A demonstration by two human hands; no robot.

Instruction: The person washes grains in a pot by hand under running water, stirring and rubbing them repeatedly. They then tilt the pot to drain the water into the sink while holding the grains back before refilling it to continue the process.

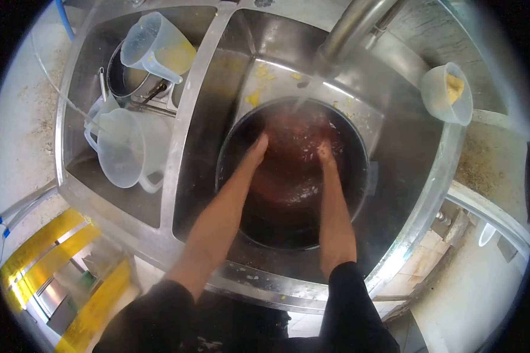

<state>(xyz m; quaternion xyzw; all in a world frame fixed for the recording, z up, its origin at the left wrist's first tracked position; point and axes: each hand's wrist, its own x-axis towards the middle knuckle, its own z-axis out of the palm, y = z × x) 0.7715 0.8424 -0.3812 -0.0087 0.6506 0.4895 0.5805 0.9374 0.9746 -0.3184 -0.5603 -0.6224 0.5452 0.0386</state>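
Observation:
A large dark round pot (pixel 277 232) stands in the right sink basin, holding reddish-brown liquid (pixel 291 167) with a rippled, shiny surface. Both my hands reach down into it. My left hand (pixel 261 143) is on the pot's left side, sunk to about the wrist. On the right side my right hand (pixel 325 150) is sunk in the same way. The fingers of both hands are hidden under the murky liquid, so whatever they touch does not show. A thin water stream (pixel 301 101) falls from the metal faucet (pixel 350 29) into the pot's far side.
In the left basin (pixel 115 197) lie a plastic jug (pixel 150 44) with yellowish residue, another clear jug (pixel 121 147) and a dark pan (pixel 119 73). Yellow scraps (pixel 254 97) dot the sink floor behind the pot. A translucent bowl (pixel 439 97) with something yellowish sits at the right rim.

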